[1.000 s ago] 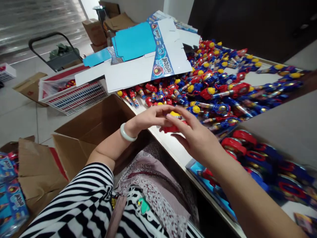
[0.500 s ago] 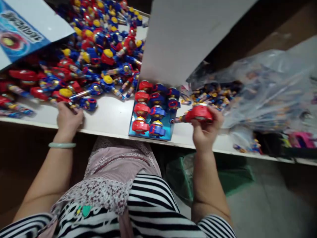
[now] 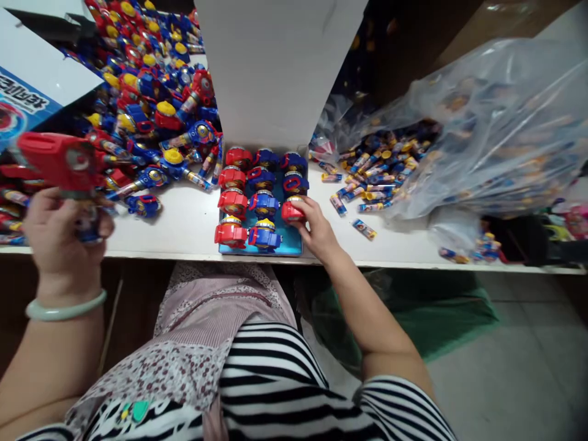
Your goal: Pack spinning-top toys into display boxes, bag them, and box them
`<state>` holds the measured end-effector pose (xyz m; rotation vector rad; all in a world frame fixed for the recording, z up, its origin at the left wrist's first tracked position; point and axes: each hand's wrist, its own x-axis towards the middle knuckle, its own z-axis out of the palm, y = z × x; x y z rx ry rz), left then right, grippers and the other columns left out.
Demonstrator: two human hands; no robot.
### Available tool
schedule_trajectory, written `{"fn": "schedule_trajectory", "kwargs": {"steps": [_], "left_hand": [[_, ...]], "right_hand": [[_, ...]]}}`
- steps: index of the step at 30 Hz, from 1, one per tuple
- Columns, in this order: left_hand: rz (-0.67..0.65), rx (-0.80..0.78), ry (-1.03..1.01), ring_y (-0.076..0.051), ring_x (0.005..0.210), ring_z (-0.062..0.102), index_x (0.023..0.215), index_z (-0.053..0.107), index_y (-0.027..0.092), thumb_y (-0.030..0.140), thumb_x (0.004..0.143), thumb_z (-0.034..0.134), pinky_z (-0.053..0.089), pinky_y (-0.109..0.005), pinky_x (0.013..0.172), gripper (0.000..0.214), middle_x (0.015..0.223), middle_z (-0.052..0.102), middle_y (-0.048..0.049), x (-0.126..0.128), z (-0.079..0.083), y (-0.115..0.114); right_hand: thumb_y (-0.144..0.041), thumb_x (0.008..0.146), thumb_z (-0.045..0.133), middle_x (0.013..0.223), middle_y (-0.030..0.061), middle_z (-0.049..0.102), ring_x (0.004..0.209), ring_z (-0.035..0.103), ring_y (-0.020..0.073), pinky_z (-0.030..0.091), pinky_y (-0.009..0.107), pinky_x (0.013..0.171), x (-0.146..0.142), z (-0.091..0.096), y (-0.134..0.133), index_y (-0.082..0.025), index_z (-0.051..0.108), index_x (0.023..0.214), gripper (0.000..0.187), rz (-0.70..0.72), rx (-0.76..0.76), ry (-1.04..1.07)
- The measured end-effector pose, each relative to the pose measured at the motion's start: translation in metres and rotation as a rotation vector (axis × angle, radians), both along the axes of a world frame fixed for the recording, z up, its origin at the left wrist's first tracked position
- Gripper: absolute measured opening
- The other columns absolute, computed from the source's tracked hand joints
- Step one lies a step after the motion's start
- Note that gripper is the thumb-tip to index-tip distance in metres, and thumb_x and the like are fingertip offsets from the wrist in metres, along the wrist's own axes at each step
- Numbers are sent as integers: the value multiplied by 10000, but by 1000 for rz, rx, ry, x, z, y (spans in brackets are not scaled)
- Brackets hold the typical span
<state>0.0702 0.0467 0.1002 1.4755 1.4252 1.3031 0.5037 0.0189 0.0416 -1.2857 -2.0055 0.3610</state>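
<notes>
My left hand [image 3: 64, 229] grips a red toy [image 3: 59, 160] by its tube-like handle and holds it up over the left of the table, slightly blurred. My right hand [image 3: 316, 229] has its fingers closed round another red toy [image 3: 293, 211] in the right column of the display box [image 3: 291, 242]. Inside that box, red toys [image 3: 232, 205] fill the left column and blue toys [image 3: 264, 205] the middle one. Two blue toys [image 3: 294, 174] sit behind the one in my right hand. The box's white lid [image 3: 271, 73] stands upright at its back.
A heap of red and blue toys [image 3: 151, 92] covers the table's left, beside a printed carton flap [image 3: 32, 98]. To the right, small candy tubes [image 3: 374, 174] spill from a clear plastic bag [image 3: 487, 135]. A green bag [image 3: 441, 318] lies below the table edge [image 3: 413, 260].
My right hand has moved left and put its red toy into the box's right column. My left hand has lifted a red toy off the heap. The view has shifted.
</notes>
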Motion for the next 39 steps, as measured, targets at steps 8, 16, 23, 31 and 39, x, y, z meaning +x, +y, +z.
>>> {"fn": "schedule_trajectory", "kwargs": {"steps": [8,16,23,31,39], "left_hand": [[-809,-144,-545,-80,342,459,859,607,165,554,909,590,304,-193,317,393,614,664,-19,128,15,3],[-834,143,-163,-139,713,641,1186,597,190,444,973,550,524,-244,632,335,907,704,-56,170,20,-3],[-540,473,387,-180,873,636,1304,580,249,335,935,614,541,-333,823,380,1033,679,-57,121,11,11],[-759,603,671,-259,1067,614,1274,618,215,356,948,608,525,-431,921,356,1161,655,-131,136,-11,5],[-732,515,532,-270,1185,593,1301,610,243,372,942,614,510,-473,1016,381,1254,643,-125,120,-19,0]], "right_hand": [[-489,948,576,1477,115,506,1263,589,268,564,453,982,-32,73,-15,-350,314,1524,647,44,82,318],[-512,997,419,1430,140,530,1237,611,267,538,455,1048,-84,98,-3,-280,177,1556,652,-39,33,421],[-402,968,500,1446,108,498,1359,513,304,465,560,1108,0,53,-48,-353,298,1515,586,-284,191,181],[-242,951,554,1473,96,472,1349,525,267,499,509,1084,-11,-3,-63,-367,489,1370,442,-58,218,111],[-288,973,521,1456,134,495,1352,521,268,500,522,1087,-6,-5,-65,-306,539,1381,409,-6,-33,49]]}}
